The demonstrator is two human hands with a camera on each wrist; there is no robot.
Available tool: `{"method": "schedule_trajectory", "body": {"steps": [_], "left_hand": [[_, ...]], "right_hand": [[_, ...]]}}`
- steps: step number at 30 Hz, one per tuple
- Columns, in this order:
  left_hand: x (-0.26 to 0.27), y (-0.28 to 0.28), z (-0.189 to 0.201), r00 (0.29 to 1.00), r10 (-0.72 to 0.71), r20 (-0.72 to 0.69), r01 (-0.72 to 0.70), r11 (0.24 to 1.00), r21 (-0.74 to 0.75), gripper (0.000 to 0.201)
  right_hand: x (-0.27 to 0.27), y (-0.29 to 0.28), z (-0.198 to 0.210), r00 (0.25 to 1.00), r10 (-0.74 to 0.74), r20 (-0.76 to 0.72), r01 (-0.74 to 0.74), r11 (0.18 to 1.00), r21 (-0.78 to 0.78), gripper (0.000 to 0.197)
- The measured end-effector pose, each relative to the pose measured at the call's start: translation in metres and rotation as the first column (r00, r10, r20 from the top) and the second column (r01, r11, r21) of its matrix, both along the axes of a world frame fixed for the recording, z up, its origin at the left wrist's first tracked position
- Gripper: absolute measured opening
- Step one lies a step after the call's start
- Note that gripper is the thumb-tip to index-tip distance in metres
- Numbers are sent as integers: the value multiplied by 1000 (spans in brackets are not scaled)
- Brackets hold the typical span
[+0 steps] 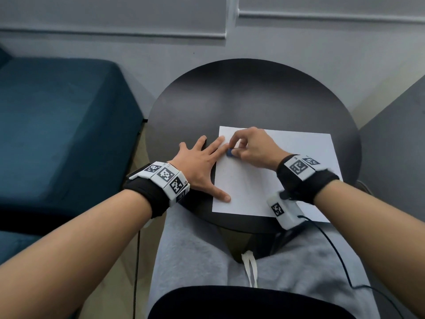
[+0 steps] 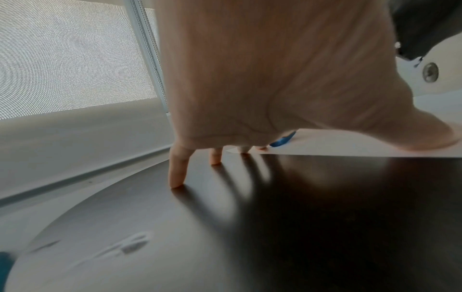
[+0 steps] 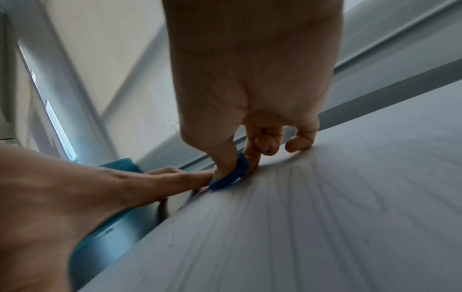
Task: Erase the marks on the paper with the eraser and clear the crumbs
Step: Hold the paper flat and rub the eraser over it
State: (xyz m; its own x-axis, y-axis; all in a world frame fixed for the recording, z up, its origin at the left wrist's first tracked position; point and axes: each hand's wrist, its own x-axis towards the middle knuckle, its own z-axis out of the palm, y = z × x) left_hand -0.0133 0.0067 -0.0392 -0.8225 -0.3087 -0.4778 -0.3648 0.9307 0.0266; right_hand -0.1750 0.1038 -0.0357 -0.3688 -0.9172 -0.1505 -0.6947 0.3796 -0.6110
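Head view. I see a round dark table (image 1: 190, 107) with a white sheet of paper (image 1: 299, 157) lying on its near right part. My right hand (image 1: 253, 148) sits over the sheet's far left corner, fingers curled, pinching a small blue eraser (image 1: 230, 152) whose lower end touches the paper. My left hand (image 1: 197, 166) lies flat with fingers spread and straight: thumb and index finger on the paper's left edge, the other fingers on the bare tabletop. The index fingertip is just beside the eraser. Both wrists carry black straps with white marker blocks. A teal sofa (image 1: 59, 125) stands left of the table. I cannot make out any marks on the sheet from here.

Left wrist view. The left hand (image 2: 262, 79) has its fingertips (image 2: 176, 183) planted on the glossy dark table (image 2: 325, 217). The paper (image 2: 350, 146) edge shows beyond, with a sliver of the blue eraser (image 2: 282, 141) behind the fingers.

Right wrist view. The right hand (image 3: 250, 79) grips the eraser (image 3: 232, 174) between thumb and index finger, its tip on the paper (image 3: 325, 217). The little finger rests on the sheet. The left hand (image 3: 75, 197) reaches in beside the eraser. A few dark specks lie on the paper near its edge; the picture is blurred.
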Motion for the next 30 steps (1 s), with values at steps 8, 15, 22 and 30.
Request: {"method": "schedule_trajectory", "body": {"steps": [8,15,22,30], "left_hand": [[1,-1,-1,1000,-3,-18,3,1000,-7,137],[2,0,-2,1000,4,-28,-4,1000,-5,141],[3,-2,-4,998,35,-53,-33,998,44,146],[3,-2,-3,995,50,-84,-44,996,71,148]], "right_hand": [[0,4,5,988,149,29,-150,987,50,8],[17,13,-4,987,155,48,-157,987,43,7],[5,-12,-4,999,-36,-1,36,999,-22,6],[9,-12,-2,998,40,41,-40,999,3,4]]}}
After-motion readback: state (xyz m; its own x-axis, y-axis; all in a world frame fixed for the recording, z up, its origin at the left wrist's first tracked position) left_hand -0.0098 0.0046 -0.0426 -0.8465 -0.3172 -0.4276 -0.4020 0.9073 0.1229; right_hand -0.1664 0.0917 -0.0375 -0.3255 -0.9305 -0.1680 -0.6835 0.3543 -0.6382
